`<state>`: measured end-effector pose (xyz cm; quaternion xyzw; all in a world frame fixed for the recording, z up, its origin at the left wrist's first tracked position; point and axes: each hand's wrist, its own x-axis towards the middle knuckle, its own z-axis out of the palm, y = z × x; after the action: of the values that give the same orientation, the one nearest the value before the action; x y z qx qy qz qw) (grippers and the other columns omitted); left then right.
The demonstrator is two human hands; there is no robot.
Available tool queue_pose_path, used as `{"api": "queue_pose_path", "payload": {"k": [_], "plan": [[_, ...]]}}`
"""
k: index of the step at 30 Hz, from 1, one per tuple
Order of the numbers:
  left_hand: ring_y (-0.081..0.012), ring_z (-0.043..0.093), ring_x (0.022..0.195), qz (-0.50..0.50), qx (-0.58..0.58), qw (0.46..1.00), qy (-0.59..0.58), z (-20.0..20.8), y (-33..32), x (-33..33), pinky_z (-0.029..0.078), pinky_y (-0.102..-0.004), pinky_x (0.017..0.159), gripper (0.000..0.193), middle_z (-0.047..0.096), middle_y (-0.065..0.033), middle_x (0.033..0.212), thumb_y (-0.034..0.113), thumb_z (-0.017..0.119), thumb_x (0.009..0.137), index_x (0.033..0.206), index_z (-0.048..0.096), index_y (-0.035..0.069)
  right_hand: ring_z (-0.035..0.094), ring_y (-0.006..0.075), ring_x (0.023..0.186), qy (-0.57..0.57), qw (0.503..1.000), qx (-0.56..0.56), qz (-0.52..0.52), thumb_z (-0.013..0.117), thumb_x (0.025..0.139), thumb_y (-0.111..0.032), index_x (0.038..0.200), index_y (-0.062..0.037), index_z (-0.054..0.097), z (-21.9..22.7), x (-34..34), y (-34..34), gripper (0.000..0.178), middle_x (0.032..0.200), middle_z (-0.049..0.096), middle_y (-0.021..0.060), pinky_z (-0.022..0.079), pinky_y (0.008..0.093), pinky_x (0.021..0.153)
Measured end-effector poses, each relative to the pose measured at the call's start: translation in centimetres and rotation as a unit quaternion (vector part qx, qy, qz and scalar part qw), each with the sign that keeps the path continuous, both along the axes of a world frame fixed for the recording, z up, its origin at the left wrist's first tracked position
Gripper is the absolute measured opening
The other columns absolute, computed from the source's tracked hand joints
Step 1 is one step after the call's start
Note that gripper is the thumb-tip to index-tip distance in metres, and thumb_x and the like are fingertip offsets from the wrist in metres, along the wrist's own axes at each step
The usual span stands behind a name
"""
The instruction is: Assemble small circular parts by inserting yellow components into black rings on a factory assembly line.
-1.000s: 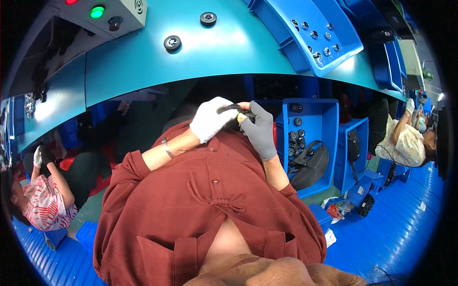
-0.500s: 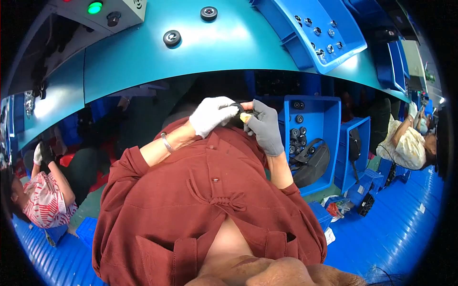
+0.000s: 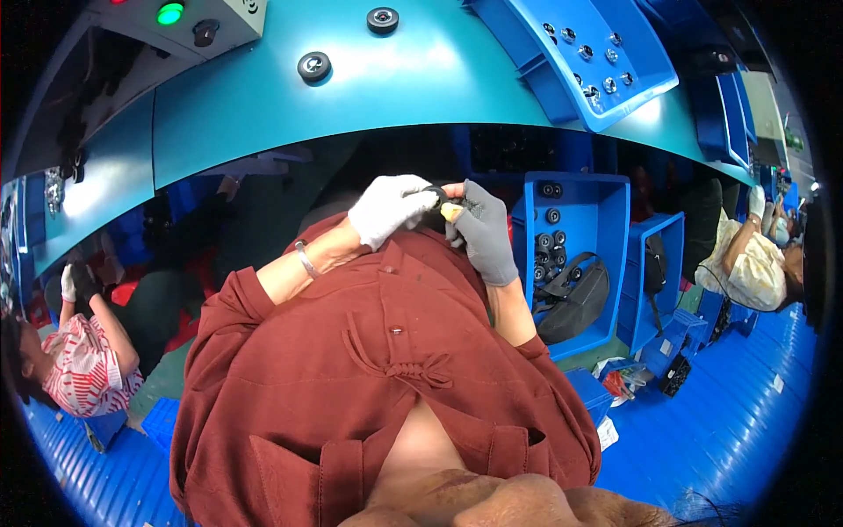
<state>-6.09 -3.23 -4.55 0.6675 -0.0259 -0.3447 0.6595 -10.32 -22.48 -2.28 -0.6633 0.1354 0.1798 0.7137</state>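
My left hand (image 3: 386, 208), in a white glove, and my right hand (image 3: 483, 235), in a grey glove with a yellow fingertip, meet in front of my chest. Between their fingers sits a small black part (image 3: 435, 195), pinched by both hands and mostly hidden by them. A thin bracelet (image 3: 305, 259) circles my left wrist. Both hands hover below the edge of the teal work surface (image 3: 263, 114), just left of an open blue bin (image 3: 606, 263).
The blue bin holds several black round parts (image 3: 551, 246) and a black bag (image 3: 575, 297). Two black round parts (image 3: 313, 66) lie on the teal surface beside a blue tray (image 3: 584, 48) and a control box with a green light (image 3: 169, 13). Other people sit at left (image 3: 83, 356) and right (image 3: 753, 259).
Both hands stay together on the small black part, fingers shifting slightly. The view has tilted a little, so the hands sit slightly higher.
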Motion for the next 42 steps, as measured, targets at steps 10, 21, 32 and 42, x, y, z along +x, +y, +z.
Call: {"api": "queue_pose_path", "payload": {"k": [10,21,32,42], "plan": [[-0.0082,0.057,0.064,-0.027,0.045,0.976,-0.213,-0.9,-0.5,-0.6,0.047,-0.024,0.061,0.02,0.063,-0.0023,0.073,0.021,0.067,0.096,0.096,0.071,0.001,0.053,0.0016,0.057,-0.017,0.994,-0.064,0.082,0.06,0.089,-0.003,0.104,0.0006,0.069,0.0,0.6,-1.7,0.017,0.073,0.063,-0.0009,0.04,0.0184,0.05],[-0.0123,0.059,0.061,0.055,-0.09,0.982,0.157,-1.6,-0.2,-0.2,0.048,-0.0253,0.057,0.021,0.066,-0.0067,0.077,0.02,0.069,0.096,0.097,0.07,-0.001,0.048,0.0038,0.053,0.039,0.998,0.054,-0.009,0.063,0.091,-0.007,0.108,0.0027,0.067,-0.6,-0.1,-0.3,0.02,0.069,0.058,-0.0005,0.036,0.0192,0.049],[-0.0141,0.063,0.063,0.144,-0.143,0.964,0.171,-1.8,-0.7,-1.0,0.052,-0.027,0.056,0.021,0.067,-0.0087,0.08,0.019,0.068,0.097,0.095,0.068,-0.001,0.05,0.0042,0.057,0.024,0.994,0.081,-0.064,0.058,0.091,-0.003,0.114,0.0032,0.06,-0.9,-0.9,2.1,0.024,0.078,0.06,0.0013,0.038,0.0195,0.05],[-0.0148,0.057,0.059,0.208,-0.141,0.947,0.203,-1.9,-1.0,-0.6,0.048,-0.0295,0.058,0.022,0.065,-0.0076,0.077,0.021,0.067,0.098,0.09,0.067,0.0,0.055,0.0026,0.063,-0.009,0.999,0.012,-0.043,0.058,0.09,0.001,0.116,0.0011,0.061,-0.6,0.1,2.5,0.026,0.088,0.065,0.0013,0.043,0.0177,0.052]]}}
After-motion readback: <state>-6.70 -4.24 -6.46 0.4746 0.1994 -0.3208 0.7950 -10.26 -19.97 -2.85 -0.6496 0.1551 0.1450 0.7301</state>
